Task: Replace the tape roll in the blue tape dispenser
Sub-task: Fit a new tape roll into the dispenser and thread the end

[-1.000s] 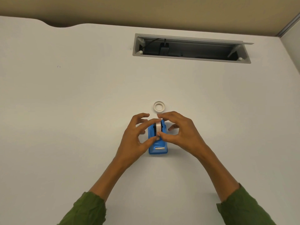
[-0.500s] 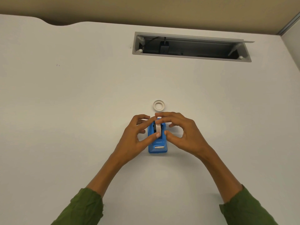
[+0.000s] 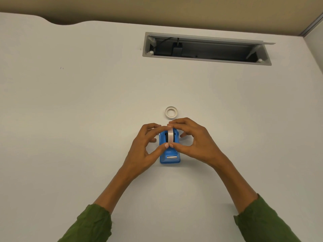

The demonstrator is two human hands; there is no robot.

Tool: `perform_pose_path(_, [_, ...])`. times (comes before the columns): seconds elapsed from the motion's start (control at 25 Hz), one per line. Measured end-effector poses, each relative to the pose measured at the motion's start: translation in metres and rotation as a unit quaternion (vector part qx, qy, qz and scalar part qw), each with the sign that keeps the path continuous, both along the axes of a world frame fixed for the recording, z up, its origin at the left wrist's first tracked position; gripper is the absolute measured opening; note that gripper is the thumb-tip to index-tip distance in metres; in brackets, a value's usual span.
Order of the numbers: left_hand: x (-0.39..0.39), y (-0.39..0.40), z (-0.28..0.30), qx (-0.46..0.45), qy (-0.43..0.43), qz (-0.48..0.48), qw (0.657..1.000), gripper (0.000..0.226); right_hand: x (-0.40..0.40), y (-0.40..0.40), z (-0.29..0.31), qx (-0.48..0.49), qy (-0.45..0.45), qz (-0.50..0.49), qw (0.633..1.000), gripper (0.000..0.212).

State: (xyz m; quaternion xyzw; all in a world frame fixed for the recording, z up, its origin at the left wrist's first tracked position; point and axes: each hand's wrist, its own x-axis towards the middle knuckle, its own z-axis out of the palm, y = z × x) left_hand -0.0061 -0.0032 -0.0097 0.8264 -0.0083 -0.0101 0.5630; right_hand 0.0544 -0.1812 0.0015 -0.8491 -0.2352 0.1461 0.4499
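The tape roll point(image 3: 170, 135) was seated upright in the blue tape dispenser point(image 3: 169, 155) on the table point(image 3: 70, 119), pinched by left hand point(image 3: 144, 151) and right hand point(image 3: 197, 144); an empty core point(image 3: 171, 112) lay just beyond.

We see the blue tape dispenser point(image 3: 169, 158) on the white desk point(image 3: 70, 119), a tape roll point(image 3: 170, 136) standing on edge in it. Our left hand point(image 3: 146, 151) and right hand point(image 3: 197, 143) pinch the roll, apparently seated. A spare white ring point(image 3: 171, 112) lies just beyond.
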Motion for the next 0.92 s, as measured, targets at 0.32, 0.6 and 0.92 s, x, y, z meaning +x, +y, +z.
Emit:
perform_pose_path(0.32, [0.001,0.001,-0.002,0.011,0.015,-0.010,1.000,0.046,0.004,0.002,0.004,0.013,0.053,-0.008,0.998,0.049])
perform_pose_path(0.6, [0.005,-0.002,0.000,0.004,0.035,0.002,0.999,0.041,0.007,0.006,0.005,0.120,0.190,-0.097,0.969,0.033])
perform_pose_path(0.92, [0.005,-0.003,0.000,-0.004,0.042,0.010,0.999,0.041,-0.001,0.017,0.001,0.174,0.220,-0.174,0.944,0.014])
